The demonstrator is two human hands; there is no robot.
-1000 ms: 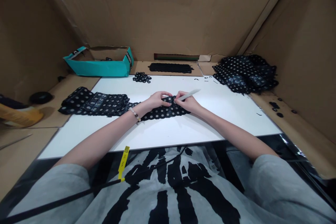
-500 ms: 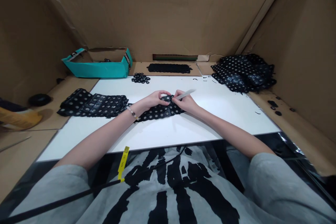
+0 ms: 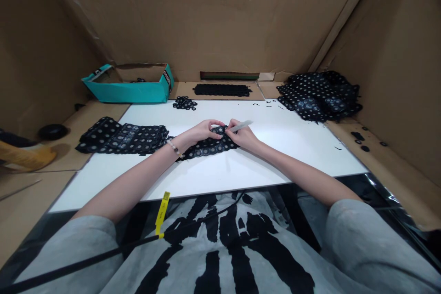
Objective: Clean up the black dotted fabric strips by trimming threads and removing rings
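Observation:
My left hand (image 3: pixel 205 131) lies on a black dotted fabric strip (image 3: pixel 197 150), thumb and fingers curved and pressing its upper edge. A pale, slim, pen-like tool (image 3: pixel 241 126) sits in my closed right hand (image 3: pixel 244 134), its back end pointing up and right. The tool's front end is hidden by my fingers at the strip's right end, so its kind cannot be made out. Left of my left wrist lies a folded stack of the same dotted fabric (image 3: pixel 134 138).
A teal open box (image 3: pixel 132 93) stands at the back left, with a small pile of black rings (image 3: pixel 185 103) beside it. Behind my hands is a black textile bundle (image 3: pixel 222 89). Dotted fabric (image 3: pixel 320 94) is heaped at back right. Cardboard walls (image 3: pixel 220 23) surround the white board (image 3: pixel 292 147).
My right hand and the pale tool have shifted slightly left, and the tool lies a little lower. My left hand stays in place on the fabric.

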